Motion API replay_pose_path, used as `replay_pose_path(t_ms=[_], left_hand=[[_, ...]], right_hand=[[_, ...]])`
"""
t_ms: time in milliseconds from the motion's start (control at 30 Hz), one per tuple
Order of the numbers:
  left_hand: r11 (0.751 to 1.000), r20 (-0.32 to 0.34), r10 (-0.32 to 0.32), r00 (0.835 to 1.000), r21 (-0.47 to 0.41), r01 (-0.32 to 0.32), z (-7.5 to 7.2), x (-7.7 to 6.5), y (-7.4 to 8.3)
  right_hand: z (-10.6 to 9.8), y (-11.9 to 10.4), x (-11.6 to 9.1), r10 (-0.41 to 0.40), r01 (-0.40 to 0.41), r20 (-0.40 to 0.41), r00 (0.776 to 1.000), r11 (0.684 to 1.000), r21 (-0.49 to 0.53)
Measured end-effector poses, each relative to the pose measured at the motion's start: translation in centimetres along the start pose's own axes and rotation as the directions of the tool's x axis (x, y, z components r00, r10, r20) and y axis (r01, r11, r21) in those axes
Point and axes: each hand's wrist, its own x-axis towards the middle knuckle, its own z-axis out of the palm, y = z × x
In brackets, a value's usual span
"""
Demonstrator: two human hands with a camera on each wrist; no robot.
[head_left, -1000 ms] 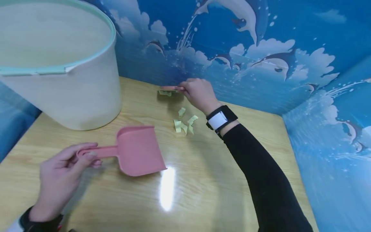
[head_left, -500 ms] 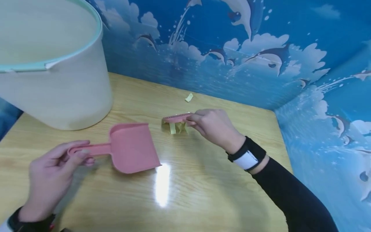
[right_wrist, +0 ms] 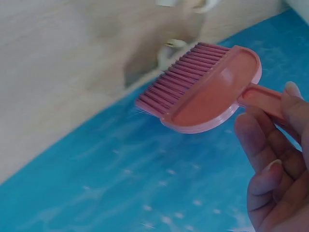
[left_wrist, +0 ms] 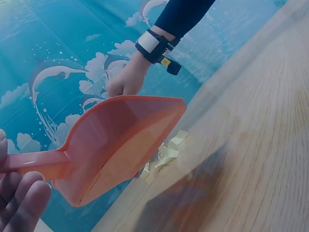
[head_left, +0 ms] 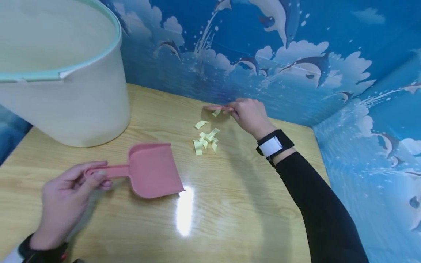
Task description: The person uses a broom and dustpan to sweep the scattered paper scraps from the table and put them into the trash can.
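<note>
My left hand (head_left: 67,201) grips the handle of a pink dustpan (head_left: 154,170), its pan held over the table with the lip facing right and no scraps on it. In my right hand (head_left: 251,117) is the handle of a small pink brush (right_wrist: 212,92), pinched between thumb and fingers near the table's back edge. Its bristles show in the right wrist view, close to one pale yellow scrap (head_left: 216,112). Several more pale yellow paper scraps (head_left: 208,138) lie in a loose cluster between brush and dustpan.
A large whitish bucket (head_left: 95,106) with a mint-green rim stands at the table's left. Blue dolphin-print cloth (head_left: 296,73) hangs along the back and right edges. The wooden table (head_left: 230,219) has a bright light reflection near its middle.
The right hand came forward with the brush over the scraps, then went back to the rear edge. More scraps now lie in the cluster. The dustpan has stayed nearly in place.
</note>
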Motion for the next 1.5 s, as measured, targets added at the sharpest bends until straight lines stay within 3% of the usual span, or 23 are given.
replay_pose_path(t_ms=[100, 200, 300, 467, 667, 800, 900, 1067, 1267, 1367, 1500], left_hand=[[1.0, 0.013, -0.01, 1.0, 0.016, 0.01, 0.2, 0.1, -0.5], [0.999, 0.031, -0.001, 1.0, 0.046, -0.001, 0.3, 0.4, -0.9], [0.996, 0.038, -0.001, 0.999, 0.093, -0.002, 0.4, 0.8, -1.3], [0.999, 0.062, -0.001, 0.998, 0.049, -0.002, 0.8, 1.7, -2.0], [0.992, 0.065, -0.026, 0.998, 0.124, 0.017, 0.8, 2.2, -2.5], [0.989, 0.061, -0.063, 0.996, 0.137, 0.054, 0.9, 2.5, -3.0], [0.988, 0.062, -0.079, 0.995, 0.135, 0.07, 1.0, 2.5, -3.3], [0.982, 0.09, -0.095, 0.991, 0.174, 0.078, 1.0, 2.4, -3.4], [0.947, 0.134, -0.088, 0.987, 0.319, 0.041, 1.7, 2.8, -3.7], [0.94, 0.154, -0.086, 0.984, 0.339, 0.029, 2.2, 3.1, -3.9], [0.963, 0.179, -0.085, 0.98, 0.267, 0.035, 2.8, 3.4, -4.3]], right_hand=[[0.7, 0.2, -1.2, 0.001, -0.001, 0.007, 1.0, 1.0, 0.009], [0.5, -0.8, -3.5, -0.054, 0.055, -0.025, 0.998, 0.998, 0.029], [-0.4, -2.6, -6.4, -0.127, 0.129, -0.048, 0.991, 0.991, 0.046], [-2.6, -4.9, -9.8, -0.169, 0.173, -0.076, 0.983, 0.983, 0.061], [-2.6, -5.6, -8.0, -0.173, 0.184, -0.142, 0.975, 0.981, 0.066], [-1.0, -5.8, -6.0, -0.18, 0.187, -0.111, 0.977, 0.981, 0.051], [-0.4, -6.2, -5.7, -0.181, 0.186, -0.079, 0.98, 0.981, 0.055], [-2.5, -7.1, -8.4, -0.183, 0.192, -0.086, 0.979, 0.976, 0.104], [-5.9, -6.8, -12.6, -0.131, 0.184, -0.254, 0.958, 0.963, 0.199], [-6.0, -6.1, -13.4, -0.069, 0.136, -0.305, 0.95, 0.969, 0.205], [-4.5, -5.0, -13.6, 0.024, 0.001, -0.304, 0.953, 0.997, 0.081]])
